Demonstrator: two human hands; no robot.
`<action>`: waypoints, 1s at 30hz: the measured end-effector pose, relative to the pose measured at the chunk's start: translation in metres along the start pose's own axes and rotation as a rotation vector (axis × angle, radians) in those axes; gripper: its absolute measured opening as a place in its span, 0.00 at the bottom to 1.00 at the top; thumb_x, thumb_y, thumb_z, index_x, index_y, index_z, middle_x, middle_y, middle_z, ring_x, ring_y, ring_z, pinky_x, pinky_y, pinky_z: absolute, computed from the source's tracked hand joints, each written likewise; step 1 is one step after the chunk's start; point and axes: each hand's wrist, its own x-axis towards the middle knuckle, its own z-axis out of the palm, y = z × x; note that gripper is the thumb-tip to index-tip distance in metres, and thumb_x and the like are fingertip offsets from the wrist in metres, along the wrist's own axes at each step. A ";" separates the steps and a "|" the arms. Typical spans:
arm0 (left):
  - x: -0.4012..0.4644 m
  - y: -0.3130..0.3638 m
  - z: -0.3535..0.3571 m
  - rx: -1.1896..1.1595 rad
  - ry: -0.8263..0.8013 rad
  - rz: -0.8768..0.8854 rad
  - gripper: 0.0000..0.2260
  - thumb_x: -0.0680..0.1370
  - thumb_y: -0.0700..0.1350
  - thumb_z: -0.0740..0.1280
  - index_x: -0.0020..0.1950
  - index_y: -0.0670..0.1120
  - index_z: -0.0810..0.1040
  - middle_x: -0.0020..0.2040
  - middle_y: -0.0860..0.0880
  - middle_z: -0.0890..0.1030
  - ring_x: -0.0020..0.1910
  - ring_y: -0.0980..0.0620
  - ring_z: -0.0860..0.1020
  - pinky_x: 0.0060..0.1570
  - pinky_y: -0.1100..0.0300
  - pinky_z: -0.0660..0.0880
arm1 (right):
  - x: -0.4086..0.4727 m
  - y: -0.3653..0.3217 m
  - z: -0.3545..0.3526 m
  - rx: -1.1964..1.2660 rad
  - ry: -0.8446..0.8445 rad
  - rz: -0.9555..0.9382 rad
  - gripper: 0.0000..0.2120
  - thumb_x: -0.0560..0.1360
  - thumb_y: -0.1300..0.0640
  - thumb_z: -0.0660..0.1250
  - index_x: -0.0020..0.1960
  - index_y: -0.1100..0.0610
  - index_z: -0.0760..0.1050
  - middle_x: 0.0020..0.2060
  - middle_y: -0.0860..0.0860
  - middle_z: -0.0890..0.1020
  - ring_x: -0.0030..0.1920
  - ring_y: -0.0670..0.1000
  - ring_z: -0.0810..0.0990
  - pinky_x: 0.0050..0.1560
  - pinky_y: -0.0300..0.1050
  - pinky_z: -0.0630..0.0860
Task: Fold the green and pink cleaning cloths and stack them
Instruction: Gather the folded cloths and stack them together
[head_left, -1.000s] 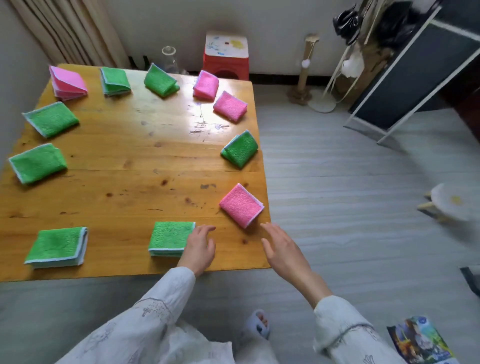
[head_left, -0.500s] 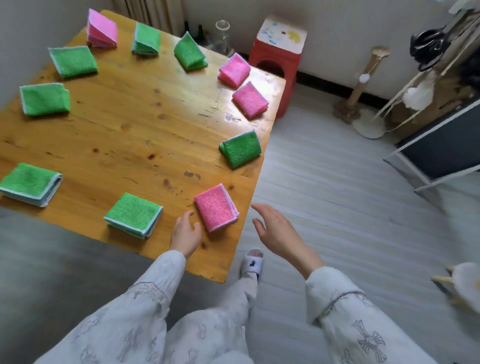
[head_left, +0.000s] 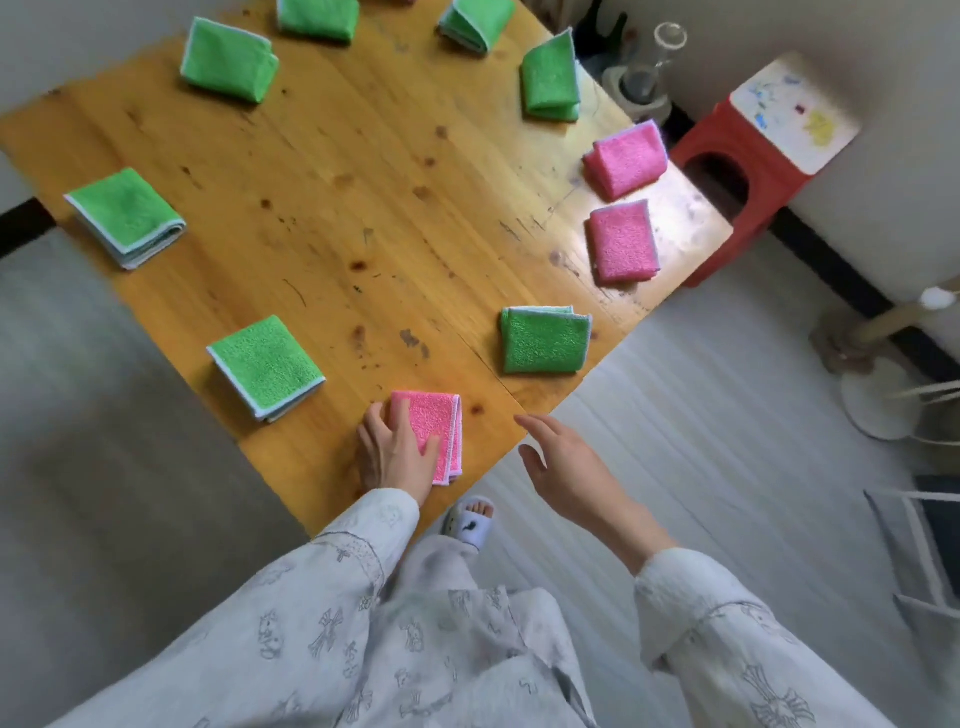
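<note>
Left hand (head_left: 397, 451) laid over near pink cloth (head_left: 434, 434) at table (head_left: 363, 208) corner, thumb on top, fingers wrapped round its left edge. Right hand (head_left: 563, 467) held off table edge, fingers loose and spread, holding nothing. Folded green cloth (head_left: 543, 340) just beyond, another green cloth (head_left: 265, 366) to the left.

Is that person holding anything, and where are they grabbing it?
The left hand grips the nearest pink cloth at its near left corner. The right hand holds nothing.
</note>
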 end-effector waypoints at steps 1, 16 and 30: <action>-0.003 0.000 0.002 0.030 0.022 0.011 0.26 0.74 0.47 0.66 0.70 0.48 0.62 0.67 0.42 0.60 0.63 0.42 0.60 0.60 0.46 0.67 | 0.005 0.002 -0.001 -0.009 -0.022 -0.016 0.20 0.79 0.58 0.57 0.70 0.58 0.64 0.68 0.53 0.69 0.66 0.55 0.69 0.63 0.46 0.67; -0.031 0.022 0.043 0.188 -0.031 -0.178 0.33 0.76 0.49 0.63 0.75 0.53 0.48 0.76 0.47 0.42 0.75 0.46 0.44 0.70 0.45 0.50 | 0.122 -0.012 0.025 -0.102 -0.322 -0.193 0.12 0.76 0.59 0.58 0.48 0.64 0.78 0.46 0.62 0.79 0.45 0.62 0.79 0.41 0.46 0.70; -0.032 0.023 0.047 0.357 -0.013 0.029 0.41 0.71 0.27 0.58 0.74 0.57 0.45 0.76 0.48 0.40 0.74 0.46 0.38 0.72 0.46 0.37 | 0.109 0.021 0.031 -0.046 -0.353 0.045 0.11 0.73 0.57 0.61 0.51 0.60 0.78 0.48 0.62 0.82 0.50 0.61 0.79 0.46 0.46 0.73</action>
